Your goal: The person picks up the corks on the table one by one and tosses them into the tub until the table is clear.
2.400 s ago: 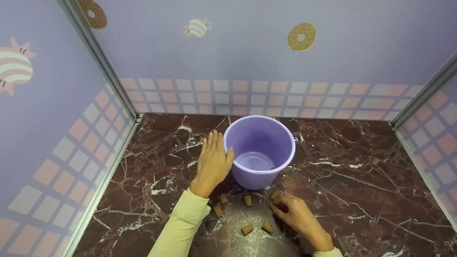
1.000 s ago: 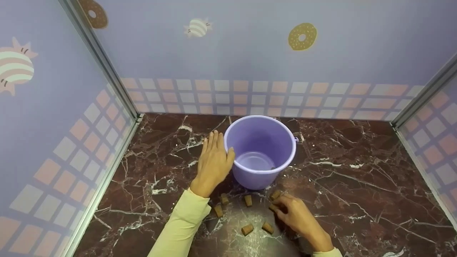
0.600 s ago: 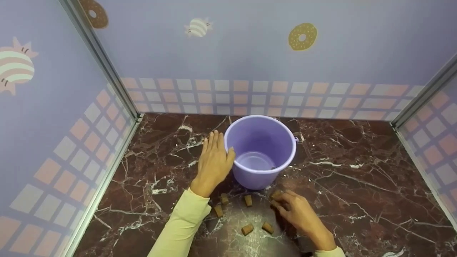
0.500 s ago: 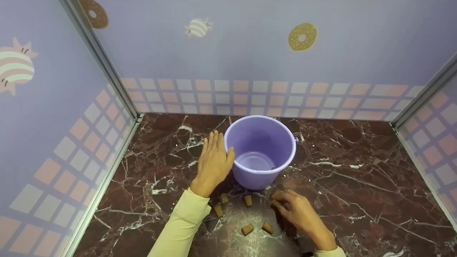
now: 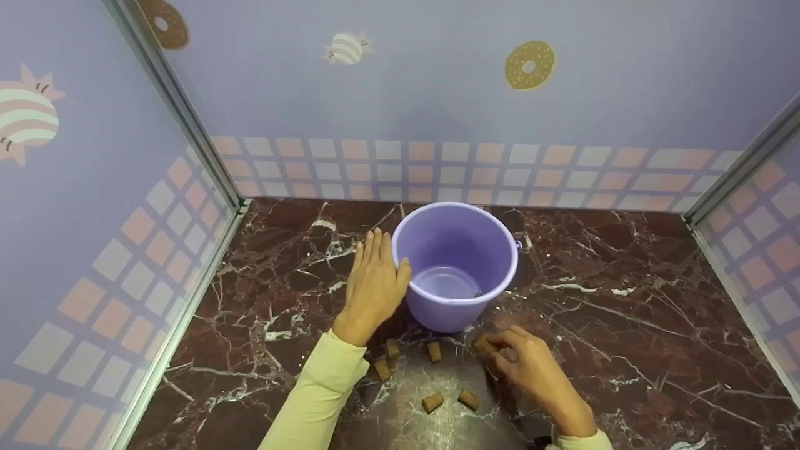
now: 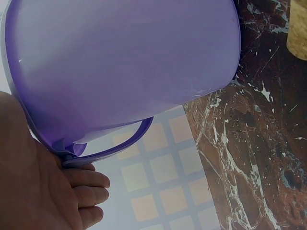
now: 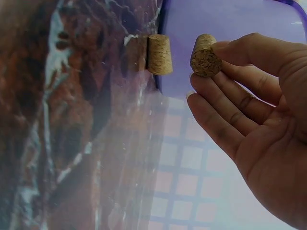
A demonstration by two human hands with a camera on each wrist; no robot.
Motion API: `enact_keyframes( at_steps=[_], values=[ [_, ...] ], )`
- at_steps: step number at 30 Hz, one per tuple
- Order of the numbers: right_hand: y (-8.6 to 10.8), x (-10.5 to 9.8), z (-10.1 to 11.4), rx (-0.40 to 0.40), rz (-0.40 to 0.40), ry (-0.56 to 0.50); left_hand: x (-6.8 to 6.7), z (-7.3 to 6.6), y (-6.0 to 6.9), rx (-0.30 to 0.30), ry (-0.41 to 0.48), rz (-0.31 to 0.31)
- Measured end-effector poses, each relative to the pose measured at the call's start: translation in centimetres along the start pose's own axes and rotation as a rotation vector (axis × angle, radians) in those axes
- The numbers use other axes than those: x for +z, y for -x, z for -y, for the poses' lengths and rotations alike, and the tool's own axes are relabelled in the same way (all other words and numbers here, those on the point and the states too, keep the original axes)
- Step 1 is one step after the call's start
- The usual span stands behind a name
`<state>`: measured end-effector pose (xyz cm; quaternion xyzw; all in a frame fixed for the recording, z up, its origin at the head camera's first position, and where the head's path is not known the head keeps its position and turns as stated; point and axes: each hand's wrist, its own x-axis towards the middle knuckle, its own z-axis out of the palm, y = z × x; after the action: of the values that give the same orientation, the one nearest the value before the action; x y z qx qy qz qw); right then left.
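A purple bucket (image 5: 447,312) stands upright on the marble-patterned surface. The left hand (image 5: 373,284) lies flat along its left rim, thumb over the edge; in the left wrist view that hand (image 6: 53,184) is beside the rim and handle (image 6: 115,148), fingers loosely extended. In the right wrist view the right hand (image 7: 259,100) pinches a cork (image 7: 205,60) between thumb and fingers, and another cork (image 7: 159,55) stands apart from it on the surface. In the head view the right hand (image 5: 534,372) is just in front of the bucket, its fingers partly hiding the corks there.
Several corks lie before the bucket: one (image 5: 434,351) in the middle, two on the left (image 5: 392,349), (image 5: 382,369) close together, and two nearer the front (image 5: 432,402), (image 5: 468,399). Patterned panels (image 5: 375,112) stand behind and at both sides. A small dark thing (image 5: 479,294) shows inside the bucket.
The right hand has drawn slightly to the right and lifted a cork it was touching among those on the right. The left hand and the bucket have stayed in place.
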<state>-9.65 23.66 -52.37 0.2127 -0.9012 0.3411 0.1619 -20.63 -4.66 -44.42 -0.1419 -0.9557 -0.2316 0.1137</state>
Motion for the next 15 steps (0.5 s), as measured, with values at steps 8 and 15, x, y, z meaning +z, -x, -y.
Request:
enact_keyframes(
  at_steps=[8,15],
  values=[
    [-0.4,-1.0,0.0,-0.002,-0.035,0.025,0.0,0.0,0.0,0.006,0.007,-0.002],
    [-0.7,-1.7,0.2,0.01,-0.054,0.015,0.0,0.0,-0.1,0.002,0.014,-0.001]
  ],
)
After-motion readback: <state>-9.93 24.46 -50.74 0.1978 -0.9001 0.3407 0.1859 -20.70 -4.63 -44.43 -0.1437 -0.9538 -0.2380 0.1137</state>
